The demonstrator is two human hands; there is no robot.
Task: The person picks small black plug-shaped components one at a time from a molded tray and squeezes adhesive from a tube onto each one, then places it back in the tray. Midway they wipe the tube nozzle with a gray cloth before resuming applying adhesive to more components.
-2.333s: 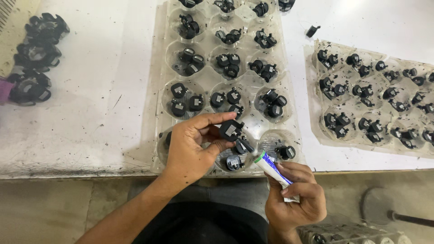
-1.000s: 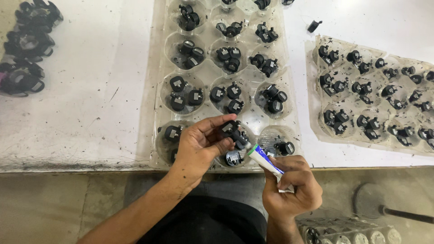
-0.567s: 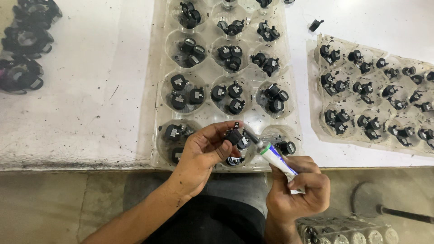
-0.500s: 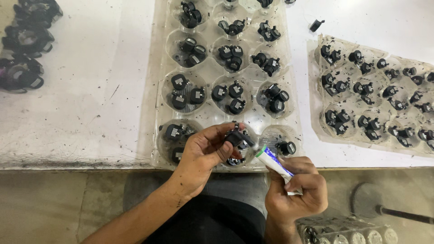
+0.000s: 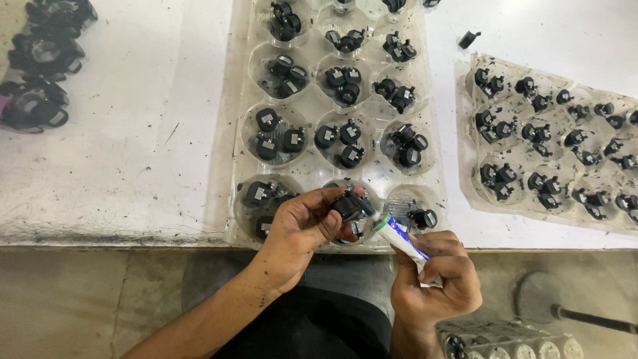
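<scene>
My left hand has a tight grip on a small black part, pinched between my thumb and fingers. I hold it just above the clear tray at the near edge of the white surface. My right hand is closed around a small tube. Its tip touches the black part.

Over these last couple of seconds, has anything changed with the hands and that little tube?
Very little. The left hand keeps its grip on the small black part and has drawn it slightly nearer the tube, whose tip now sits at the part. The right hand still grips the tube. Nothing was picked up or let go. The clear trays and their black parts look unmoved.
</scene>
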